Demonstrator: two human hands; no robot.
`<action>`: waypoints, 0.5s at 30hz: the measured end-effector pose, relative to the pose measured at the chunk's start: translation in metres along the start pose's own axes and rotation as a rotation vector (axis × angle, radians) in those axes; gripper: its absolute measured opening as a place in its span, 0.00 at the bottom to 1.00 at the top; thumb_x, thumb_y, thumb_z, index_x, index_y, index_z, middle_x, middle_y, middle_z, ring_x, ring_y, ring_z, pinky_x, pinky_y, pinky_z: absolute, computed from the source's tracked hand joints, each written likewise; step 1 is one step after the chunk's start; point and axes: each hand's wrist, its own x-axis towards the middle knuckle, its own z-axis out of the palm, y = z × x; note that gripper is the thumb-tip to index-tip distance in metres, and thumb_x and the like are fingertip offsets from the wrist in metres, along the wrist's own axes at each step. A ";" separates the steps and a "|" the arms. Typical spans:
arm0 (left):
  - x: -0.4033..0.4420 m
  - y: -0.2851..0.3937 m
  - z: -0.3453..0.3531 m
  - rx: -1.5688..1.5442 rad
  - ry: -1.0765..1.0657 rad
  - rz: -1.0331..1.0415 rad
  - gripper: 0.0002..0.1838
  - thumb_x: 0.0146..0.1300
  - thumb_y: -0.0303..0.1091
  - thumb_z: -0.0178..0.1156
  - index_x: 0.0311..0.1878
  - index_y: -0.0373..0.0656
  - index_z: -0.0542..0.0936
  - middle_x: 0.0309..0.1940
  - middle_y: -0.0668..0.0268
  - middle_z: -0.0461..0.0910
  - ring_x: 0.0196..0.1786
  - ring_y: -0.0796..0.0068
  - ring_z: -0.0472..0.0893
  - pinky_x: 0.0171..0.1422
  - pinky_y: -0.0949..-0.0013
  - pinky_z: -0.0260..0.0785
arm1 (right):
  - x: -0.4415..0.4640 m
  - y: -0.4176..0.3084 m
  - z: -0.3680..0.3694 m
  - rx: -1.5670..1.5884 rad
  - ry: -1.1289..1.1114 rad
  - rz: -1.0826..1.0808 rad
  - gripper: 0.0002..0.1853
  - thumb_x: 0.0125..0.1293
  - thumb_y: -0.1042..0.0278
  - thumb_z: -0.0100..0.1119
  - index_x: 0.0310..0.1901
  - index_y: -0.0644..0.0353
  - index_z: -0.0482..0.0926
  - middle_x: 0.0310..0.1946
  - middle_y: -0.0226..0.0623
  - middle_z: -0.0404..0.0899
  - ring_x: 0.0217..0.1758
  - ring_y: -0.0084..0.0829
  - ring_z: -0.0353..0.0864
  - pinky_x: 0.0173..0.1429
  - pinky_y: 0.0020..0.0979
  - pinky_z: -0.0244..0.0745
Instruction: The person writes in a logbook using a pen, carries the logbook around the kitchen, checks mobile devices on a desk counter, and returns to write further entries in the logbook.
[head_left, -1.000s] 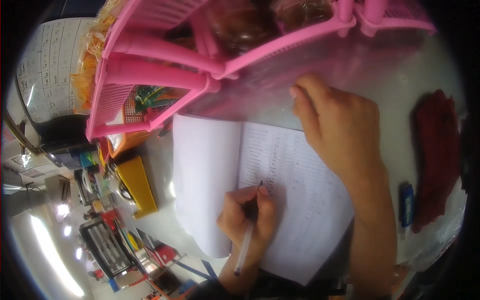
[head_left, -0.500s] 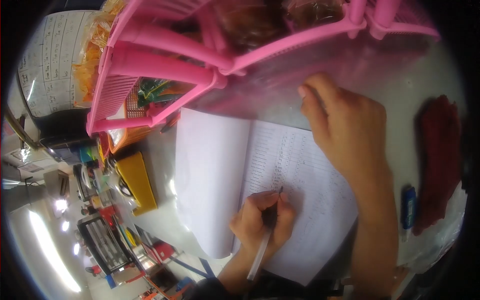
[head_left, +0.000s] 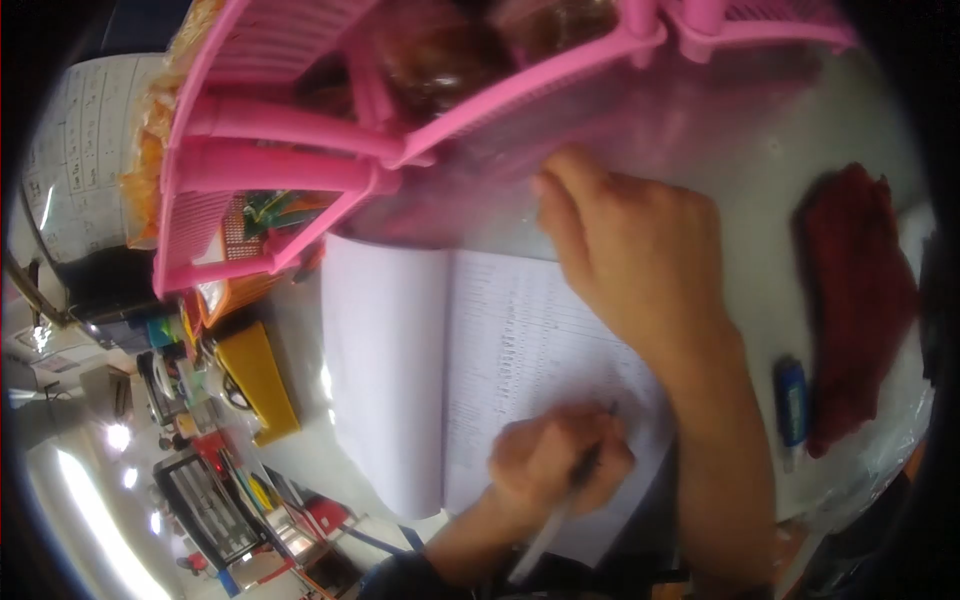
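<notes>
My left hand [head_left: 560, 458] is closed around a pen [head_left: 540, 545], its tip at the lower right of the printed page; motion blurs the hand. The page belongs to a stapled or bound paper booklet [head_left: 385, 360] with its left sheet curled over. Columns of print and handwritten marks cover part of the right page. My right hand [head_left: 640, 255] rests loosely curled, back upward, by the page's upper right corner. Its fingers are closed, with nothing showing in them, and its forearm lies along the page's right edge.
Pink plastic baskets [head_left: 270, 165] with wrapped goods stand along the top. On the right lie a dark red cloth [head_left: 860, 310] and a blue-labelled marker or tube [head_left: 792, 405]. A yellow holder [head_left: 262, 385] stands left of the booklet, and a written chart [head_left: 85, 160] is at the upper left.
The pen hand has moved right across the page, away from the handwritten column. The view has shifted, so most things appear further left. My right hand stays curled in its place.
</notes>
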 end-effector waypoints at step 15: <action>-0.002 -0.003 -0.002 0.053 0.070 -0.203 0.11 0.57 0.26 0.72 0.33 0.39 0.76 0.25 0.60 0.86 0.23 0.80 0.82 0.29 0.77 0.73 | -0.002 0.000 0.007 0.009 0.022 -0.016 0.08 0.70 0.63 0.56 0.33 0.54 0.77 0.10 0.31 0.75 0.13 0.34 0.79 0.20 0.37 0.72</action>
